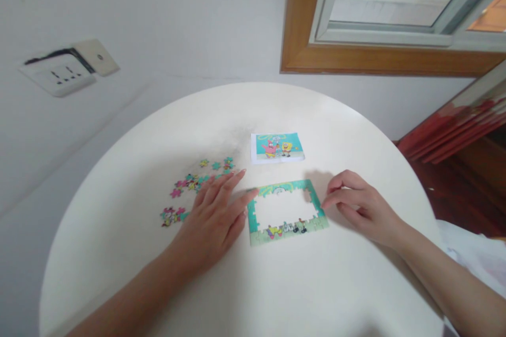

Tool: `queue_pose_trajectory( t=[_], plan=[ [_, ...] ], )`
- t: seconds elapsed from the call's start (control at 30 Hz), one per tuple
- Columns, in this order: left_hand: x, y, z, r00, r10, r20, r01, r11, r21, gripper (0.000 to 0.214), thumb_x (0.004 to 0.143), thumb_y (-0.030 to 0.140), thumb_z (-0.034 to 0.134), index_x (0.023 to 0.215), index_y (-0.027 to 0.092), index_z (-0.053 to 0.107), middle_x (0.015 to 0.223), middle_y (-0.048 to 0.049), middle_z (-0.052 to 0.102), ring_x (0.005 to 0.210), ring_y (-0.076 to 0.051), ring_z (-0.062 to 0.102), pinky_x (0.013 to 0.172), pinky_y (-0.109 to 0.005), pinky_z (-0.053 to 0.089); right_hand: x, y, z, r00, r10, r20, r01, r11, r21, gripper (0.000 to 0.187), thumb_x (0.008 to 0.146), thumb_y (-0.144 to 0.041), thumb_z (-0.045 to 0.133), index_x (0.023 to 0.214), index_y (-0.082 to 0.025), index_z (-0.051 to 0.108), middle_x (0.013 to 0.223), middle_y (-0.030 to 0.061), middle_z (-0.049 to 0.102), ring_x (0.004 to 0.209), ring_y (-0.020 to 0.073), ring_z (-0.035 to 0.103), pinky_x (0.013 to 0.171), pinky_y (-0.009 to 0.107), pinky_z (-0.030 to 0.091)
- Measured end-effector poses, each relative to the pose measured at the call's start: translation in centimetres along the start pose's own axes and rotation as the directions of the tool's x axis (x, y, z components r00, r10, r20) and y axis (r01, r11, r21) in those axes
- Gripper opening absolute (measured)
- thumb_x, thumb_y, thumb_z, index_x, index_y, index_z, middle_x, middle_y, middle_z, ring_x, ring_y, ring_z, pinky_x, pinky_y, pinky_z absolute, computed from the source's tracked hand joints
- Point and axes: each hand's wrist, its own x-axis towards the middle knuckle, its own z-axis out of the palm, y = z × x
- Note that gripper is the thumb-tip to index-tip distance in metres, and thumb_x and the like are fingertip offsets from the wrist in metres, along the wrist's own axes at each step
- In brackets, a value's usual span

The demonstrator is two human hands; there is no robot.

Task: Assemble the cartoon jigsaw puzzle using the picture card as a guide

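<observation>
A jigsaw puzzle point(261, 237) lies flat on the white table, its border joined into a rectangle around a bare middle. My left hand point(217, 216) is spread flat, its index fingertip at the border's upper left corner and its other fingers beside loose puzzle pieces point(177, 192). At the border's right edge is my right hand point(359, 202), its fingers bent but apart and the index fingertip touching or nearly touching the edge. I see nothing in either hand. Just behind the border lies a printed picture card point(279, 148) with cartoon figures. My left fingers cover some loose pieces.
The round white table point(300, 295) stands against a white wall with a socket point(63, 76) at left. A wood-framed window point(387, 52) is at upper right, and a red curtain point(454, 131) hangs beyond the table's right edge.
</observation>
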Motion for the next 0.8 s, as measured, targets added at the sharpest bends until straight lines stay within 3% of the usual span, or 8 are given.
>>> queue_pose_trajectory(
  t=[0.2, 0.33, 0.47, 0.67, 0.8],
  plan=[
    [0.5, 0.0, 0.0, 0.998, 0.058, -0.012, -0.057, 0.998, 0.019, 0.045, 0.093, 0.027, 0.047, 0.138, 0.029, 0.050, 0.159, -0.0080, 0.026, 0.144, -0.033, 0.025, 0.119, -0.057, 0.018, -0.1, -0.1, -0.2, 1.000, -0.014, -0.027, 0.014, 1.000, -0.010, 0.036, 0.080, -0.002, 0.047, 0.088, -0.026, 0.072, 0.092, 0.0061, 0.060, 0.085, 0.0197, 0.058, 0.076, 0.037, 0.046],
    [1.4, 0.0, 0.0, 0.995, 0.100, 0.020, -0.101, 0.993, 0.055, 0.041, 0.095, 0.030, 0.046, 0.135, 0.029, 0.053, 0.157, -0.0094, 0.029, 0.144, -0.032, 0.026, 0.118, -0.058, 0.018, -0.1, -0.2, -0.3, 0.998, -0.036, -0.048, 0.036, 0.999, -0.001, 0.036, 0.079, -0.002, 0.046, 0.089, -0.025, 0.072, 0.092, 0.0053, 0.059, 0.085, 0.0187, 0.057, 0.076, 0.036, 0.045],
    [2.5, 0.3, -0.2, 0.994, 0.104, -0.016, -0.102, 0.991, 0.083, 0.045, 0.095, 0.028, 0.045, 0.140, 0.027, 0.049, 0.157, -0.0108, 0.027, 0.143, -0.031, 0.027, 0.118, -0.056, 0.020, -0.1, -0.4, -0.5, 0.998, -0.042, -0.056, 0.042, 0.999, 0.000, 0.038, 0.079, 0.001, 0.045, 0.088, -0.024, 0.072, 0.092, 0.0051, 0.058, 0.085, 0.0177, 0.057, 0.077, 0.036, 0.044],
    [3.5, 0.8, -0.3, 0.990, 0.139, 0.020, -0.140, 0.986, 0.092, 0.036, 0.095, 0.029, 0.044, 0.128, 0.027, 0.060, 0.152, -0.0112, 0.036, 0.140, -0.031, 0.032, 0.115, -0.059, 0.024, 0.1, -0.7, -0.9, 0.995, -0.061, -0.083, 0.062, 0.998, 0.007, 0.038, 0.077, 0.002, 0.044, 0.087, -0.022, 0.072, 0.090, 0.0048, 0.058, 0.084, 0.0173, 0.057, 0.077, 0.035, 0.043],
    [3.9, 1.0, -0.2, 0.988, 0.152, 0.024, -0.154, 0.984, 0.094, 0.041, 0.095, 0.029, 0.044, 0.135, 0.026, 0.054, 0.155, -0.0120, 0.032, 0.142, -0.031, 0.029, 0.116, -0.059, 0.022, 0.0, -0.7, -1.0, 0.993, -0.064, -0.096, 0.066, 0.998, 0.015, 0.038, 0.078, 0.002, 0.044, 0.088, -0.022, 0.071, 0.090, 0.0046, 0.058, 0.084, 0.0173, 0.056, 0.076, 0.035, 0.042]
  ],
)
